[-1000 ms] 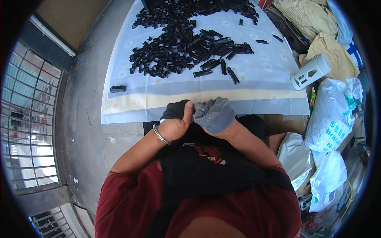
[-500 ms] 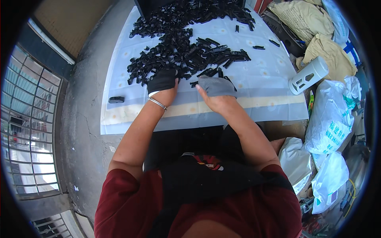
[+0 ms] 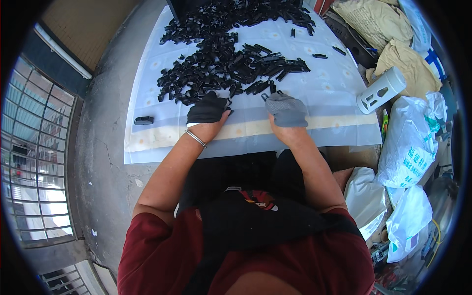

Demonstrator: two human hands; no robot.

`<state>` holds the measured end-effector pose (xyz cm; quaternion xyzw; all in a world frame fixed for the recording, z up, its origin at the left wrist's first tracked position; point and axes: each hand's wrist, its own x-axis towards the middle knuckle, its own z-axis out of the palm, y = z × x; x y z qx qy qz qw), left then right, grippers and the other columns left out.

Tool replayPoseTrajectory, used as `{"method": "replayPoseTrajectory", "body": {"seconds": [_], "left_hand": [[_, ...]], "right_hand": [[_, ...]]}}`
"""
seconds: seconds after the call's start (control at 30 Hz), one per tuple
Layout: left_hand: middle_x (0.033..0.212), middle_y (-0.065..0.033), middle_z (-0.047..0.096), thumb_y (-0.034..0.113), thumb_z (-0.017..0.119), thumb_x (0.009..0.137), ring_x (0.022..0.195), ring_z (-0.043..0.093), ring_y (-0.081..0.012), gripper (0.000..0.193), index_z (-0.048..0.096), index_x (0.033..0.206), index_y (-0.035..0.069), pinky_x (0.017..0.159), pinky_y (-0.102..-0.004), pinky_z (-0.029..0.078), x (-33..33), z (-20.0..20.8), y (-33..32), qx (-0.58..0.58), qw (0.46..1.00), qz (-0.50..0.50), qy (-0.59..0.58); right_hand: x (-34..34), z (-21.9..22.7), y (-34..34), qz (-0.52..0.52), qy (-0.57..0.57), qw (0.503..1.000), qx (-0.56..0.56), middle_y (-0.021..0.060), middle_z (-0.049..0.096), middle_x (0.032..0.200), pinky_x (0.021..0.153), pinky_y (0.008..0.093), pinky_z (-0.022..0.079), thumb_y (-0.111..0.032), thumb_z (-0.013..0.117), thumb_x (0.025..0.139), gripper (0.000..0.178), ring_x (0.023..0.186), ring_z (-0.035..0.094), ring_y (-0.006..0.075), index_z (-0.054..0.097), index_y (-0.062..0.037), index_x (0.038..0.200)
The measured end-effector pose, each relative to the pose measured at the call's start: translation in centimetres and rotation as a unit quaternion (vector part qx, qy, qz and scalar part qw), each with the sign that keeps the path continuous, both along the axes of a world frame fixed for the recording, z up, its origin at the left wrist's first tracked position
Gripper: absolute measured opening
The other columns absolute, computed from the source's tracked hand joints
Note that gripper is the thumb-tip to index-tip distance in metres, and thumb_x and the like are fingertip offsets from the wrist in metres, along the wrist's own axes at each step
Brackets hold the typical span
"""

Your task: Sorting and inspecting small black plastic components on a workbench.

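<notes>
A large heap of small black plastic pieces (image 3: 206, 66) spreads over the table; curved, clip-like ones lie mostly left, longer narrow black pieces (image 3: 265, 61) to the right. My left hand (image 3: 209, 113), in a black fingerless glove, is closed at the heap's near edge, with a small black clip-like piece (image 3: 229, 109) at the thumb and fingertips. To its right, my right hand (image 3: 286, 114), in a grey glove, is curled around a narrow black piece whose end (image 3: 265, 97) sticks out beside the thumb. The gloves hide most of both grips.
A pale flowered cloth (image 3: 334, 93) covers the table. A black oblong object (image 3: 144, 120) lies at the left edge, and a white slotted cylinder (image 3: 382, 91) lies tilted at the right edge. White plastic sacks (image 3: 408, 142) crowd the right side. A black bin (image 3: 173, 10) stands at the far end.
Both hands have drawn back slightly toward me and shifted right, the right hand farther. Black pieces now show at the fingers of both hands.
</notes>
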<state>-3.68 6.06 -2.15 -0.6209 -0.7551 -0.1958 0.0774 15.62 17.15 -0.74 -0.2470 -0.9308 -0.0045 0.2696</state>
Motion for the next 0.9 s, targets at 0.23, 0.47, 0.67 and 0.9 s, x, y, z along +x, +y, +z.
{"method": "replayPoseTrajectory", "body": {"seconds": [0.23,0.47,0.67,0.9], "left_hand": [[0.092,-0.0103,0.058,0.018,0.060,0.074,0.070,0.059,-0.0279,0.015,0.060,0.087,0.009,0.060,-0.0365,0.048,1.6,-0.3,0.1,0.062,0.997,-0.031,0.033],[0.077,-0.0124,0.060,0.017,0.059,0.076,0.064,0.059,-0.0284,0.015,0.058,0.084,0.004,0.058,-0.0350,0.048,0.7,0.3,-1.8,0.122,0.990,-0.057,-0.046],[0.070,-0.0148,0.061,0.022,0.066,0.072,0.063,0.059,-0.0317,0.038,0.054,0.099,-0.002,0.058,-0.0381,0.047,3.0,2.0,-5.2,-0.044,0.981,-0.056,-0.180],[0.064,-0.0093,0.059,0.025,0.062,0.081,0.055,0.057,-0.0178,0.035,0.052,0.105,0.002,0.051,-0.0305,0.045,4.0,1.6,-7.0,-0.043,0.873,-0.050,-0.483]], "right_hand": [[0.0,-1.9,2.6,-0.078,0.007,0.997,-0.022,0.0169,0.061,0.091,0.081,0.0413,0.042,-0.024,0.050,0.083,0.026,0.086,0.056,0.0340,0.062,-0.0057,0.096],[0.6,0.7,-0.4,0.001,0.069,0.996,-0.060,0.0150,0.061,0.089,0.074,0.0423,0.042,-0.019,0.054,0.081,0.021,0.083,0.055,0.0322,0.061,-0.0020,0.091],[0.6,2.0,-5.3,0.212,0.006,0.966,-0.148,0.0095,0.061,0.090,0.072,0.0372,0.041,-0.021,0.059,0.079,0.024,0.079,0.056,0.0282,0.059,-0.0051,0.096],[0.0,1.5,-6.9,0.219,-0.033,0.967,-0.126,0.0081,0.060,0.087,0.070,0.0359,0.041,-0.026,0.061,0.077,0.028,0.077,0.055,0.0271,0.058,-0.0067,0.097]]}}
